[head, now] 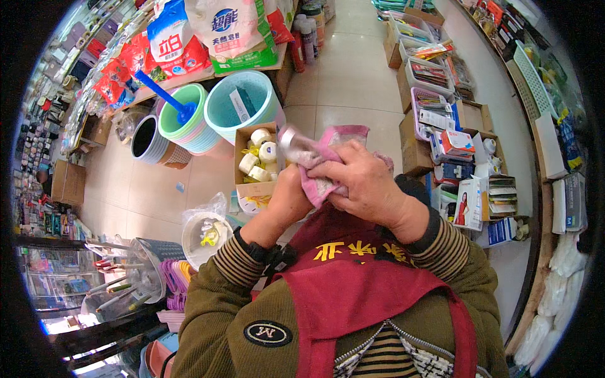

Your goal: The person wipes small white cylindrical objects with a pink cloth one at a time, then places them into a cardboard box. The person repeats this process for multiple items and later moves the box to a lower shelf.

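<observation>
My right hand (pixel 361 182) grips a pink and grey cloth (pixel 317 185) in front of my apron. Close beside it on the left, my left hand (pixel 291 191) is closed around the lower end of a pale, shiny object (pixel 295 144) that is blurred; its kind I cannot tell. The cloth is pressed against that object and bunched between both hands, with one corner sticking up behind my right fingers. Just left of the hands stands a cardboard box (pixel 240 141) holding several white rolls or round containers with yellow bits among them.
Stacked plastic buckets (pixel 220 104), one with a blue plunger-like tool (pixel 163 97), stand at upper left below detergent bags (pixel 231 33). A white bin (pixel 191 245) is at lower left. Cartons and baskets of small goods (pixel 416 101) line the right. Tiled floor (pixel 350 75) runs between.
</observation>
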Demonstrator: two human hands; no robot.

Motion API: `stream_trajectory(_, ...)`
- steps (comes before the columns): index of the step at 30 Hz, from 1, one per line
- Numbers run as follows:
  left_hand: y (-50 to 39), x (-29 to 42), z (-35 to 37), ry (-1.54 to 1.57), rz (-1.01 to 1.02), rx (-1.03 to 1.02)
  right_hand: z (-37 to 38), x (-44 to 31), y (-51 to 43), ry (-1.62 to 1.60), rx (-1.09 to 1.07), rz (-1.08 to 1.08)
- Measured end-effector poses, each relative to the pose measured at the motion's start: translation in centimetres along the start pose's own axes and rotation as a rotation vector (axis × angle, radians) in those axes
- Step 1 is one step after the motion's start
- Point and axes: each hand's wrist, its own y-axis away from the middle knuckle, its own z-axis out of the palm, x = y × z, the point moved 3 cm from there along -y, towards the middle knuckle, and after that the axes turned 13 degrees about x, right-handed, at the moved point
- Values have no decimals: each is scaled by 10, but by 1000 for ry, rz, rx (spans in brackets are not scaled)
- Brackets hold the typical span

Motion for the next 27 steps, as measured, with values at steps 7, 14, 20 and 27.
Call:
stream_trajectory(7,-3,6,-21,113,-59,-3,1,48,28,-89,-40,505)
stream_trajectory(14,-1,-17,-2,884,-779,35,0,37,24,-285,186,306)
stream_trajectory(20,-1,-29,7,1056,-885,-96,-13,27,9,-138,300,247)
stream_trajectory(27,2,-27,18,1103,-960,-103,4,15,14,43,139,82)
